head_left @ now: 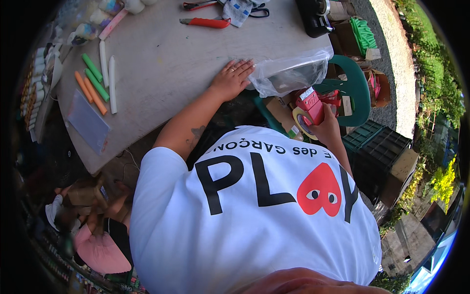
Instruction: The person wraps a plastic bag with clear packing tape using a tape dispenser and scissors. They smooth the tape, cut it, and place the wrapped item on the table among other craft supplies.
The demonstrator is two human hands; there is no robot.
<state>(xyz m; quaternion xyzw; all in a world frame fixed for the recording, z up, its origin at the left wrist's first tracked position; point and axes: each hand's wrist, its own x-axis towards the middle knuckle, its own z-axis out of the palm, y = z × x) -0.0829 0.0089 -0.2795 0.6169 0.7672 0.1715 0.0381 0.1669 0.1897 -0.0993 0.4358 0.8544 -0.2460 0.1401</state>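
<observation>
My left hand (234, 78) lies flat on the grey table (161, 63) near its front edge, fingers stretched out. Its fingertips reach the end of a clear plastic sheet or bag (291, 73), crumpled over the table's right front corner. Just beyond that corner, off the table, my right hand (327, 128) is closed around a red tape dispenser (312, 105) with a roll of tape (303, 122) on it. On the left of the table lie green candles (96, 84), orange candles (90, 93) and white candles (112, 85), beside a clear plastic sleeve (88, 121).
A red-handled cutter (208, 22) and a patterned cloth (237, 12) lie at the far side. A black bottle (313, 19) stands at the far right corner. A green plastic chair (360, 93) and dark crates (377, 147) are to my right. Another person (100, 245) sits low at left.
</observation>
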